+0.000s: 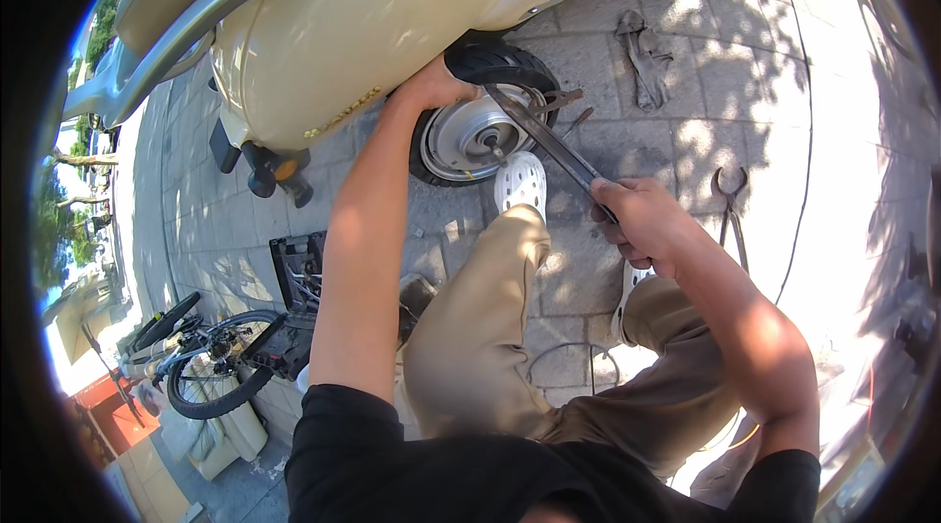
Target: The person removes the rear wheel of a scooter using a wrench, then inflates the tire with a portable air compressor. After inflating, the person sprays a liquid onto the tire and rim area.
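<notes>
A hub-motor wheel [463, 136] lies at the foot of the cream scooter [343, 33], its axle stub turned up toward the wearer, which leaves the seam between black tyre [418, 152] and silver rim easy to reach. The right hand [642, 221] is clamped around the lower end of a long steel lever [557, 149], presumably gripped so far out for leverage, while the lever's other end meets the wheel at its upper edge. The left hand [436, 89] lies against the tyre there, thumb near the lever's tip, perhaps to guide or steady it; its fingers are hidden, so I cannot tell whether they are closed on anything. A white clog [520, 180] overlaps the wheel's near side, probably to pin it, though firm contact cannot be made out. At the right edge, a short rusty tool [562, 100] juts outward, seemingly lodged by the rim to hold a gap. Big round-jawed pliers [730, 199] lie on the paving within reach of the right arm, and a crumpled grey glove or rag [644, 62] rests farther off, out of the working area
</notes>
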The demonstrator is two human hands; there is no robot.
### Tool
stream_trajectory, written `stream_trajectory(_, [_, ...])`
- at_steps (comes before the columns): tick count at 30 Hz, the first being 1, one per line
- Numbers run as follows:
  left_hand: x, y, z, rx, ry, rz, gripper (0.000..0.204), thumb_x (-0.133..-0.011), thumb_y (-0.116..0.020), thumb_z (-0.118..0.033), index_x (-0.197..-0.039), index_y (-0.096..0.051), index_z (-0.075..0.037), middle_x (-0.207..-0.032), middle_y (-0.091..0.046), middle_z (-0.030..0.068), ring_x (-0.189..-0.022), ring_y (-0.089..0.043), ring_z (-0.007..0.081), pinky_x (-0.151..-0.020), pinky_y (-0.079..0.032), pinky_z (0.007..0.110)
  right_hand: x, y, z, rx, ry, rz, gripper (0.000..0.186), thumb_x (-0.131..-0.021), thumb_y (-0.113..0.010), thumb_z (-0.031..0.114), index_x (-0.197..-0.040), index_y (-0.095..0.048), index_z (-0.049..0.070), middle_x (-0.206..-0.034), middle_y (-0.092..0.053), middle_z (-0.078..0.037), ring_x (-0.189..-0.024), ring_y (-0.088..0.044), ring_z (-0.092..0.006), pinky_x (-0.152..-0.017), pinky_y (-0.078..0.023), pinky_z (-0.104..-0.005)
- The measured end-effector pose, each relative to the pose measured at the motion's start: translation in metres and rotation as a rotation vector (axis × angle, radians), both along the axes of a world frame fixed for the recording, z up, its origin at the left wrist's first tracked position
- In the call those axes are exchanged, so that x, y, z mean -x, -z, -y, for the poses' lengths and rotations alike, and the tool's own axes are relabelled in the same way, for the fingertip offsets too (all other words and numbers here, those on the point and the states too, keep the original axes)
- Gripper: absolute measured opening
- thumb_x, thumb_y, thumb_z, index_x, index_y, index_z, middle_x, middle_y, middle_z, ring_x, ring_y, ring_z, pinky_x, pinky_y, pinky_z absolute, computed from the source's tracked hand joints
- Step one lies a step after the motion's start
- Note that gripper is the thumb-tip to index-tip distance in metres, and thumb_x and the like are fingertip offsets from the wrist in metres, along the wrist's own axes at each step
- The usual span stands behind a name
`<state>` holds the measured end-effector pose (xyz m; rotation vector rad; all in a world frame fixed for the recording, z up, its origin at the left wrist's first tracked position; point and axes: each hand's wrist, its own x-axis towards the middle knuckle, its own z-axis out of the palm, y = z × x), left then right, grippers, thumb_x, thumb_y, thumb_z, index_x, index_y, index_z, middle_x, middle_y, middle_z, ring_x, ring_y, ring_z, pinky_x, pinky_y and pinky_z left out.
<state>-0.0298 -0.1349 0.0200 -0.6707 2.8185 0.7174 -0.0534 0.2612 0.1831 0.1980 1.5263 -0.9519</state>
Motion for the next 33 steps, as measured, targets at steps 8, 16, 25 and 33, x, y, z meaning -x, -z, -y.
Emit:
stream_trajectory(8, [0.001, 0.002, 0.003, 0.156, 0.034, 0.044, 0.132, -0.062, -0.099, -0.055, -0.167, -0.04, 0.0, -0.168, -0.047, 0.0273, -0.159, -0.043, 0.0383, -0.132, -0.034, 0.042, -0.006, -0.001, -0.003, 0.026, 0.052, -0.005, 0.039, -0.113, -0.056, 0.042, -0.092, -0.059, 0.009, -0.062, -0.041, 0.004, -0.046, -0.031, -0.0089, -0.043, -0.023, -0.0318])
stream_trajectory(16, [-0.001, -0.01, 0.001, 0.156, 0.061, 0.011, 0.135, -0.062, -0.099, -0.06, -0.167, -0.04, -0.001, -0.168, -0.048, 0.0275, -0.158, -0.043, 0.0388, -0.132, -0.034, 0.043, -0.008, -0.009, 0.0, -0.007, 0.055, -0.003, 0.04, -0.113, -0.055, 0.042, -0.093, -0.059, 0.009, -0.062, -0.041, 0.004, -0.046, -0.031, -0.0085, -0.044, -0.022, -0.0312])
stream_trajectory(25, [0.001, -0.012, -0.002, 0.112, 0.092, 0.023, 0.135, -0.064, -0.098, -0.062, -0.169, -0.038, -0.002, -0.169, -0.046, 0.0274, -0.16, -0.041, 0.0386, -0.132, -0.033, 0.044, -0.022, -0.002, 0.003, 0.033, 0.089, 0.016, 0.038, -0.113, -0.055, 0.041, -0.095, -0.059, 0.008, -0.061, -0.041, 0.004, -0.046, -0.031, -0.0087, -0.043, -0.024, -0.0317])
stream_trajectory(33, [0.0, 0.006, 0.01, 0.087, 0.095, -0.054, 0.128, -0.063, -0.101, -0.053, -0.163, -0.045, 0.004, -0.163, -0.054, 0.028, -0.154, -0.049, 0.0387, -0.13, -0.037, 0.042, -0.023, -0.001, 0.003, 0.039, 0.099, 0.006, 0.04, -0.114, -0.055, 0.042, -0.096, -0.059, 0.007, -0.06, -0.041, 0.003, -0.044, -0.032, -0.0096, -0.042, -0.024, -0.0322])
